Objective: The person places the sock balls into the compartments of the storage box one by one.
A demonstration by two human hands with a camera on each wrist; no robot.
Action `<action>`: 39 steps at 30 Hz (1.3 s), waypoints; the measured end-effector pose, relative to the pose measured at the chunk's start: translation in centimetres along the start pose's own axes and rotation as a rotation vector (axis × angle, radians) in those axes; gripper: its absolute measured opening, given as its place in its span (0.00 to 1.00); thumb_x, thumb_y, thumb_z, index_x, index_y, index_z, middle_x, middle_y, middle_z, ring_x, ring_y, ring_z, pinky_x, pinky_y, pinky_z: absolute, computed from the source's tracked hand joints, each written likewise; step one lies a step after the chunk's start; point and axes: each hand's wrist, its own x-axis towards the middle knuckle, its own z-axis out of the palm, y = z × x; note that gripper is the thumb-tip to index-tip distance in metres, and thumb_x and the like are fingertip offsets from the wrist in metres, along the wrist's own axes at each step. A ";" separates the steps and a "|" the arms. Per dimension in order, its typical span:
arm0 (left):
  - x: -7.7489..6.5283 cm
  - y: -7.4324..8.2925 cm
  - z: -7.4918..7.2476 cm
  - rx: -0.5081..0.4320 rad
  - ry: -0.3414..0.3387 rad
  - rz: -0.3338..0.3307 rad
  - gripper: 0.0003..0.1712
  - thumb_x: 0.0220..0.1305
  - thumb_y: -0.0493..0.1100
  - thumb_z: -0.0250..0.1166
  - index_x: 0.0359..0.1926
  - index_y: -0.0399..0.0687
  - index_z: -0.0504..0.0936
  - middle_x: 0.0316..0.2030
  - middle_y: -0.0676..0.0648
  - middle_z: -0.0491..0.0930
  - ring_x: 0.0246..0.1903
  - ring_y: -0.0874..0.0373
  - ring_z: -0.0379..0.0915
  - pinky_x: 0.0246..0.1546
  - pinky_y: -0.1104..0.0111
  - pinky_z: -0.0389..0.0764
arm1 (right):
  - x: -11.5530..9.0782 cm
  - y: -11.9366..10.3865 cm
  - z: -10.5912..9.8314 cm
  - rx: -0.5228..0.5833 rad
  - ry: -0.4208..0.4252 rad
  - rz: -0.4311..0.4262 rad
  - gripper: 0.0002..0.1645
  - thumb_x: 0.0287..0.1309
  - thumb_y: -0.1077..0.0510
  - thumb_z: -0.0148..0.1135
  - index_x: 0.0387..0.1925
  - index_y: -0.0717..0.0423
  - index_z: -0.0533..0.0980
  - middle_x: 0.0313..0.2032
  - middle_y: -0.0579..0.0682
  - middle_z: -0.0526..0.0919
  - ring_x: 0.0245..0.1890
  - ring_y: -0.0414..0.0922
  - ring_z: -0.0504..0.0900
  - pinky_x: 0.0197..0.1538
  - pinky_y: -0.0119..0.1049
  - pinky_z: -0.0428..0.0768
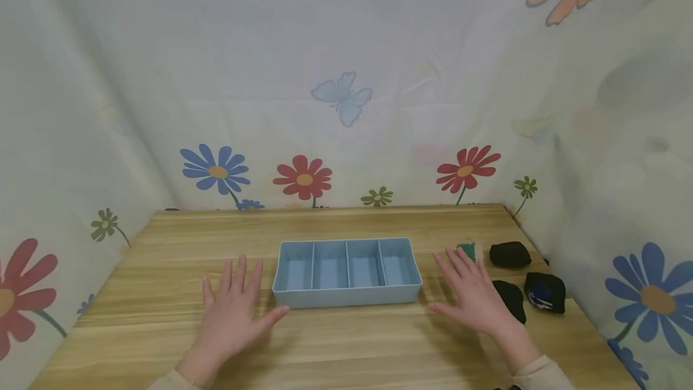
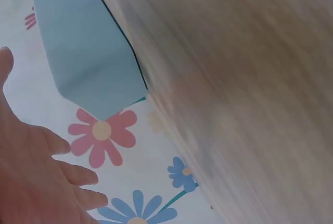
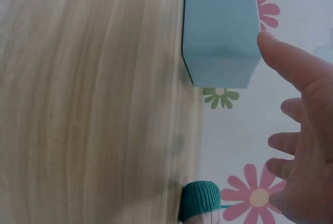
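A light blue tray (image 1: 346, 297) with several compartments in a row stands on the wooden table; no contents show in them. To its left, my left hand (image 1: 230, 312) hovers palm down with spread fingers, its thumb near the tray's front left corner. On the other side, my right hand (image 1: 475, 297) is spread the same way, apart from the tray and holding nothing. Beyond the right fingertips lies a small green ribbed bundle (image 3: 201, 201) with a pale lower part, perhaps a rolled sock. The right wrist view also shows the tray's end (image 3: 221, 70) beside the thumb.
Three dark cloth bundles lie at the table's right side: a black one (image 1: 510, 254) at the back, another (image 1: 511, 301) partly behind the right hand, and one with a blue and white pattern (image 1: 544, 294). A flowered curtain (image 1: 346, 155) surrounds the table (image 1: 346, 348).
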 end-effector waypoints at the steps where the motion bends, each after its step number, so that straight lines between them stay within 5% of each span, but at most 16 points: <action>1: 0.0 0.0 -0.1 -0.002 0.008 0.004 0.60 0.56 0.77 0.58 0.76 0.41 0.55 0.75 0.30 0.43 0.72 0.28 0.34 0.61 0.37 0.15 | 0.0 0.1 -0.1 0.003 0.008 0.000 0.58 0.49 0.34 0.71 0.74 0.57 0.61 0.72 0.65 0.58 0.72 0.66 0.54 0.65 0.73 0.51; 10: 0.5 -0.4 -0.7 -0.033 0.085 0.042 0.58 0.56 0.75 0.60 0.74 0.38 0.60 0.73 0.28 0.52 0.70 0.27 0.44 0.61 0.27 0.35 | -0.3 1.4 -1.5 0.036 0.103 -0.005 0.57 0.43 0.40 0.77 0.71 0.58 0.65 0.68 0.65 0.65 0.69 0.66 0.58 0.65 0.72 0.52; 21: 1.0 -0.8 -1.1 -0.104 0.192 0.075 0.54 0.55 0.69 0.66 0.70 0.35 0.66 0.68 0.30 0.62 0.67 0.30 0.55 0.61 0.30 0.52 | -1.1 2.6 -3.0 0.111 0.245 -0.055 0.53 0.42 0.50 0.80 0.70 0.58 0.67 0.63 0.63 0.73 0.65 0.65 0.65 0.70 0.62 0.51; 26: 1.4 -0.7 -1.2 -0.195 0.177 0.052 0.53 0.57 0.67 0.66 0.70 0.33 0.64 0.68 0.30 0.63 0.65 0.31 0.59 0.61 0.33 0.59 | -1.8 3.4 -3.1 0.174 0.255 -0.051 0.52 0.43 0.52 0.80 0.70 0.55 0.66 0.64 0.63 0.72 0.64 0.64 0.67 0.74 0.53 0.49; 33: 1.9 -0.7 -0.6 -0.353 0.153 0.000 0.52 0.58 0.64 0.68 0.71 0.34 0.63 0.67 0.31 0.65 0.65 0.33 0.62 0.61 0.39 0.65 | -2.9 4.6 -3.1 0.251 0.218 0.004 0.52 0.45 0.54 0.79 0.72 0.52 0.65 0.64 0.64 0.71 0.63 0.64 0.66 0.56 0.66 0.67; 39: 2.4 -0.4 -0.3 -0.443 0.121 -0.044 0.50 0.59 0.62 0.68 0.71 0.35 0.63 0.66 0.31 0.67 0.63 0.33 0.64 0.59 0.39 0.68 | -3.8 5.7 -2.8 0.298 0.221 -0.006 0.53 0.43 0.57 0.79 0.71 0.54 0.65 0.64 0.64 0.71 0.62 0.65 0.66 0.52 0.66 0.67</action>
